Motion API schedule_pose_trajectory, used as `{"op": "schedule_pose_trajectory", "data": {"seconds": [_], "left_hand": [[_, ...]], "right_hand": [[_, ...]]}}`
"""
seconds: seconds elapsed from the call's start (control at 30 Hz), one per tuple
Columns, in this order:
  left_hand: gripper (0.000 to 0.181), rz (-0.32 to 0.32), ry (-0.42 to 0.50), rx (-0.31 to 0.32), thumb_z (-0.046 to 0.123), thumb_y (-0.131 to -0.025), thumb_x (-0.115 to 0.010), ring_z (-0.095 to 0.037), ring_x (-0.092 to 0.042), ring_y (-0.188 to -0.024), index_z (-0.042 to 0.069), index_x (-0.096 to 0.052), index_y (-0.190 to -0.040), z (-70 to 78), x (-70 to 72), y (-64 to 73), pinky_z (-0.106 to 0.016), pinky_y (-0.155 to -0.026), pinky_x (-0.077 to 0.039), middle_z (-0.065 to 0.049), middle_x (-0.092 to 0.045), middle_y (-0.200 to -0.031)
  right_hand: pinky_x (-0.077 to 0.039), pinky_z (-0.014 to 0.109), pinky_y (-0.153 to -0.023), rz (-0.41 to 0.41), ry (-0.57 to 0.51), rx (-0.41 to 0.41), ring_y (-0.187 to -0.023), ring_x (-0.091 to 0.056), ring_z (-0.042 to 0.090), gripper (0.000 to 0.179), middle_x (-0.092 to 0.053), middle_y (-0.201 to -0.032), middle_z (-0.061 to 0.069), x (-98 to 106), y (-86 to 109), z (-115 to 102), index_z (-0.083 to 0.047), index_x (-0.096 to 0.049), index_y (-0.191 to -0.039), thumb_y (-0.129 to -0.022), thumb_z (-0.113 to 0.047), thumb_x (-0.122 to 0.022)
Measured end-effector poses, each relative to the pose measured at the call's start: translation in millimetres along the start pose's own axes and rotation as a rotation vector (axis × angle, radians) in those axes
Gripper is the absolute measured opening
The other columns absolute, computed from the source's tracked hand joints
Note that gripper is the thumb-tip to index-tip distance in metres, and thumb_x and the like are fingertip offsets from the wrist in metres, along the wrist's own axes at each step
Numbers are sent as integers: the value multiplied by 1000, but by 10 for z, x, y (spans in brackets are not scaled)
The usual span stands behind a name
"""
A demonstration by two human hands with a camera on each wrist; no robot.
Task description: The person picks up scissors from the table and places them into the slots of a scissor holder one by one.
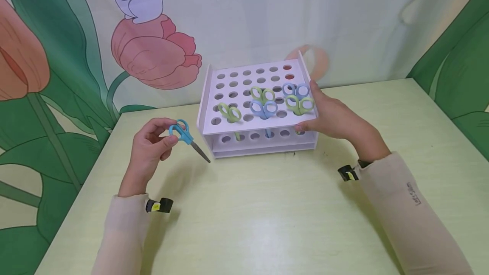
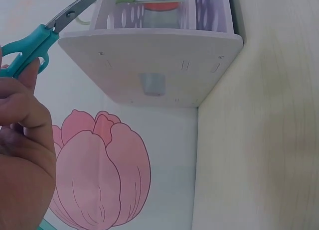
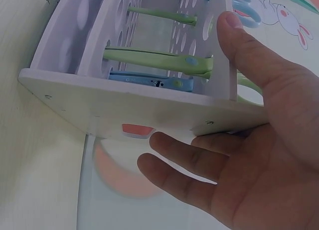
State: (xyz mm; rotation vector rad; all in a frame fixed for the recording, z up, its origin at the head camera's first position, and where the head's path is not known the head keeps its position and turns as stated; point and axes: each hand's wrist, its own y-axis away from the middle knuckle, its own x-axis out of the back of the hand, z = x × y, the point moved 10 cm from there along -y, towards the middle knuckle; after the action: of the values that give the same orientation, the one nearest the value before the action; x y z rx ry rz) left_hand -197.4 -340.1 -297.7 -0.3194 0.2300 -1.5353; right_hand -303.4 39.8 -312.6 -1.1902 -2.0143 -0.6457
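Note:
My left hand (image 1: 147, 150) pinches small teal scissors (image 1: 186, 137) by the handle loops, off the left front corner of a white rack (image 1: 263, 150). The scissors' closed blades slant down to the right; in the left wrist view they overlap the rack's top corner. My right hand (image 1: 338, 118) grips the rack's right side, its thumb at the top shelf's front edge and its fingers along the side panel (image 3: 164, 108). Several green scissors (image 1: 231, 114) and blue scissors (image 1: 264, 111) stand handles up in the rack's round holes.
The rack stands at the back of a pale table (image 1: 248, 207), before a printed curtain (image 1: 244, 16) with flowers and a rabbit. Many holes in its top shelf hold nothing, mainly at the left and back. Black wrist cameras (image 1: 165, 205) sit at both cuffs.

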Motion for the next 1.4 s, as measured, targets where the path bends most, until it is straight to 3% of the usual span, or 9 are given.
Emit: {"op": "schedule_pose_trajectory", "data": {"seconds": [0.17, 0.33, 0.57, 0.73, 0.87, 1.0, 1.2, 1.4], "left_hand": [[22, -24, 25, 23, 0, -94, -69, -12, -39, -52, 8, -66, -114, -6, -47, -4, -25, -45, -28, -2, -73, -107], [24, -41, 68, 32, -8, -93, -66, -10, -47, -56, 8, -63, -111, 8, -76, 2, -27, -46, -25, -3, -72, -109], [23, -79, 48, 17, -11, -94, -63, -11, -56, -60, 8, -57, -105, 83, -146, 5, -20, -48, -41, -4, -70, -110], [20, -109, 33, -40, -13, -96, -59, -15, -64, -61, -7, -56, -114, 222, -242, 7, -25, -59, -55, -8, -73, -102], [22, -112, -13, -80, -16, -94, -59, -19, -69, -64, -18, -57, -116, 371, -338, -14, -31, -65, -59, -12, -74, -92], [18, -67, -24, -134, -15, -93, -62, -18, -67, -60, -18, -63, -111, 543, -376, -63, -28, -64, -58, -13, -74, -88], [15, 31, 80, -241, -11, -93, -64, -19, -60, -62, -17, -66, -107, 806, -402, -180, -24, -61, -55, -15, -72, -97], [22, 200, 139, -281, 0, -92, -72, -22, -64, -69, -12, -70, -110, 983, -427, -390, -29, -68, -58, -16, -67, -90]], "right_hand": [[-37, 53, -101, 5, -1, 5, -112, -49, 34, 130, -44, -146, 21, -2, -5, 15, -14, 19, -159, -84, -39, -84], [-37, 52, -101, 7, -5, 11, -110, -49, 34, 130, -45, -144, 20, 0, -8, 18, -14, 20, -159, -84, -39, -84], [-37, 53, -102, 9, -12, 8, -111, -49, 34, 129, -45, -144, 20, 23, -7, 23, -16, 19, -159, -84, -40, -84], [-35, 53, -105, 8, -18, 13, -115, -48, 34, 130, -44, -146, 21, 7, -13, 23, -15, 18, -160, -83, -43, -84], [-34, 52, -106, 9, -24, 9, -116, -47, 33, 130, -42, -147, 20, -4, -17, 41, -15, 18, -160, -84, -43, -83], [-34, 52, -105, 9, -37, 9, -116, -47, 33, 128, -42, -147, 18, -17, -26, 49, -17, 18, -160, -84, -40, -83], [-34, 52, -106, 9, -38, 0, -117, -47, 33, 127, -43, -146, 18, -25, -16, 63, -18, 18, -160, -85, -38, -83], [-34, 52, -106, 11, -41, -2, -115, -47, 32, 127, -44, -144, 17, -13, -2, 49, -18, 18, -160, -85, -37, -83]]}}
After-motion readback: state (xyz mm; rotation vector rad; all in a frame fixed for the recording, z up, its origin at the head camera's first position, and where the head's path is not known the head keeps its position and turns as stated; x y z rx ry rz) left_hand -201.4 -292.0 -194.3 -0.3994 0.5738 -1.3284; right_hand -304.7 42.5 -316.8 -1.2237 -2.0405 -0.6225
